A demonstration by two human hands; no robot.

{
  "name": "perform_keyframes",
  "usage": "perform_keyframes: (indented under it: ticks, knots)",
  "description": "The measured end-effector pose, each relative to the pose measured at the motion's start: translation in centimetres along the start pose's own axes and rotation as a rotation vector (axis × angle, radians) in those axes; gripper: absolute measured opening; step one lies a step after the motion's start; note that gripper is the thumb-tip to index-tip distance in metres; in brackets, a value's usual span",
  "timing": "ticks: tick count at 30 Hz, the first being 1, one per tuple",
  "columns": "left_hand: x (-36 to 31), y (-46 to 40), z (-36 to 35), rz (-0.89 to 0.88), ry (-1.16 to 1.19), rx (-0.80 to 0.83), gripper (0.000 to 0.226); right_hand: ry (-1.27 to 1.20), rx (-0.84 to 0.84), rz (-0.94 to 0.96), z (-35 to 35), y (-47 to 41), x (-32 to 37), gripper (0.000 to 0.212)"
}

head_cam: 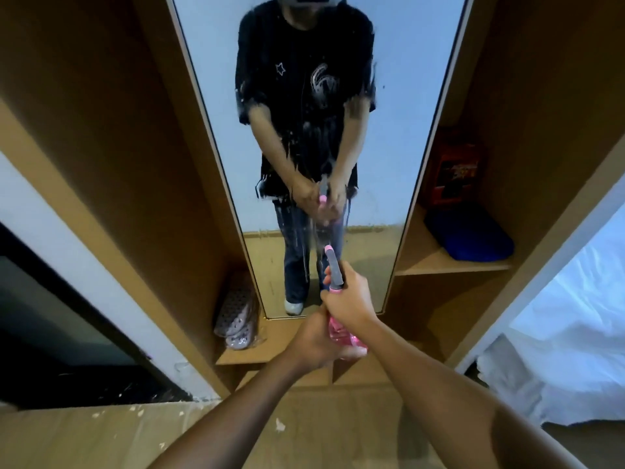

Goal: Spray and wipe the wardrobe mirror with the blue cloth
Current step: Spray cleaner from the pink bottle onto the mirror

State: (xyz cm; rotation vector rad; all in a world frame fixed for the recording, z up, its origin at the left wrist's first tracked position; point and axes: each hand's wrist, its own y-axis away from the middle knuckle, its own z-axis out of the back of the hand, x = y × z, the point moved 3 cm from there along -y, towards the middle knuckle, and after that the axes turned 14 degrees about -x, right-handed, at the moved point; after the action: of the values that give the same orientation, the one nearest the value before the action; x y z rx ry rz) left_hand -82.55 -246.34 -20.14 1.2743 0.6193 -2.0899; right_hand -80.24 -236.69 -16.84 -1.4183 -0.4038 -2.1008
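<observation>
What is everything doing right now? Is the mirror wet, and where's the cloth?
Wardrobe mirror: upright, wet, spray streaks running down.
Pink spray bottle: held, nozzle aimed at the mirror.
Right hand: grips the bottle's top.
Left hand: holds the bottle's body.
Blue cloth: lying unused on the shelf.

The mirror is glossy glass, streaked with wet drips. The wardrobe looks like smooth matt wood board. The spray bottle is clear pink plastic. The blue cloth looks soft and matt.
</observation>
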Motion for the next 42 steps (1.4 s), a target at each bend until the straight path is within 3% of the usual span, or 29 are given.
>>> perform_keyframes:
  ticks: [5, 11, 17, 23, 32, 42]
  knots:
    - [1.1, 0.3, 2.2, 0.049, 0.062, -0.052, 0.045, 0.029, 0.036, 0.018, -2.8, 0.2, 0.8, 0.028]
    - [3.9, 0.5, 4.5, 0.131, 0.119, -0.091, 0.057, 0.028, 0.107, 0.03, -6.1, 0.6, 1.7, 0.047]
    - [5.3, 0.9, 7.0, 0.164, 0.173, -0.083, 0.065, 0.026, 0.163, 0.04, -8.8, 1.3, 2.5, 0.052]
    - [6.0, 1.2, 8.1, 0.181, 0.152, -0.044, 0.053, 0.068, 0.098, 0.023, -10.0, 1.8, 3.0, 0.026]
    - [6.3, 2.0, 7.7, 0.155, 0.101, 0.042, 0.05, -0.03, 0.074, -0.04, -9.7, 2.8, 1.0, 0.042]
    - [5.9, 3.0, 2.6, 0.109, 0.139, 0.137, 0.059, -0.006, -0.089, -0.098, -5.6, 4.0, -3.3, 0.028]
